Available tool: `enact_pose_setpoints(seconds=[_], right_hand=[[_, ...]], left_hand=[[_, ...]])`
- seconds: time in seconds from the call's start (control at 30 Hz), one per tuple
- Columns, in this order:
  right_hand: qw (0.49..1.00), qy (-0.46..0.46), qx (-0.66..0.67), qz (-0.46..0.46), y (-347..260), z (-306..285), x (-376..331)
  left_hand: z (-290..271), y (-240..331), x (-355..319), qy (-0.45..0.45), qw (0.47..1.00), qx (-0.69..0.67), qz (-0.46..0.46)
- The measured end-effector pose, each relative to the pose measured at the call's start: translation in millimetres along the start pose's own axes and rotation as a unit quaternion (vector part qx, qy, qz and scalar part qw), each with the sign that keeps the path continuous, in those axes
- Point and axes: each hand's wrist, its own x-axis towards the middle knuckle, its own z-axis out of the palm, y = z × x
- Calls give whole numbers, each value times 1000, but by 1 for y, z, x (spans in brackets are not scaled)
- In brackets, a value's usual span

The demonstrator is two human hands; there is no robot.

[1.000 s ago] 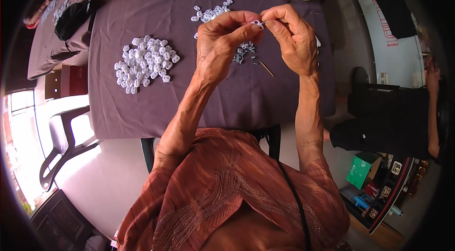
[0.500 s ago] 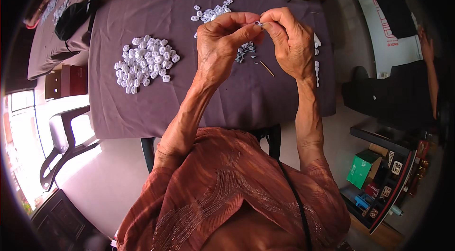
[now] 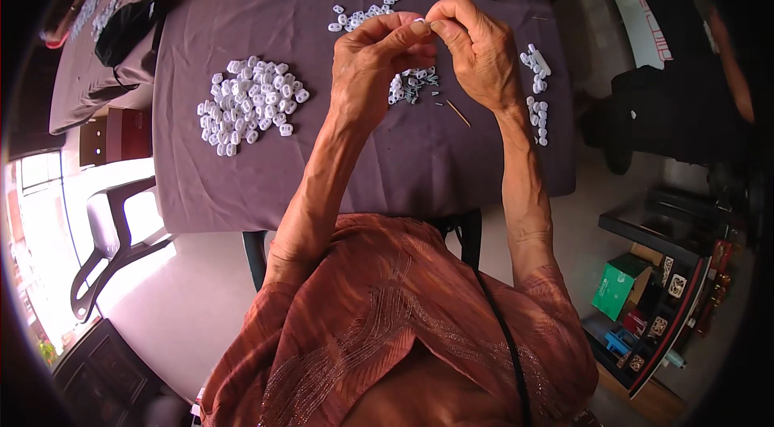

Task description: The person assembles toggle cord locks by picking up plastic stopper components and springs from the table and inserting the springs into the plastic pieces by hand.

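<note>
Bead (image 3: 420,21), small and white, sits pinched between the fingertips of the left hand (image 3: 372,64) and right hand (image 3: 477,52), raised above the purple tablecloth (image 3: 363,161). Judging by this, fitting or threading is in hand; steady alignment comes next. Fingers hide most of it, and any thread is too fine to see. A thin stick (image 3: 458,112) lies below.

Both hands raised, fingertips meeting.
Left hand (image 3: 372,64) and right hand (image 3: 477,52) are lifted on bent forearms rising from the lower edge; thumbs and forefingers pinch closed against each other at centre.
</note>
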Motion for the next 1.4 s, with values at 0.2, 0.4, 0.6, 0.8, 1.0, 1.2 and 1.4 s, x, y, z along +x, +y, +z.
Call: enact_pose_setpoints(seconds=[0.2,0.4,0.6,0.8,1.0,1.2,1.4], right_hand=[[999,-41,0,33,4,0,-5],[979,-64,74,181,55,7,-18],[986,-98,-103,90,127,46,-58],[978,-153,-132,59,125,51,-55],[943,-146,83,288,116,35,-53],[878,-61,326,344,85,13,-44],[852,-14,416,319,40,0,-19]], left_hand=[[-6,0,1,-14,1000,-12,-7],[-17,10,4,18,999,-19,40],[-19,12,5,15,997,-11,68],[-22,14,5,25,998,0,59],[-25,11,7,30,998,4,57],[-21,6,8,38,998,12,38],[-13,3,4,11,1000,-25,7]])
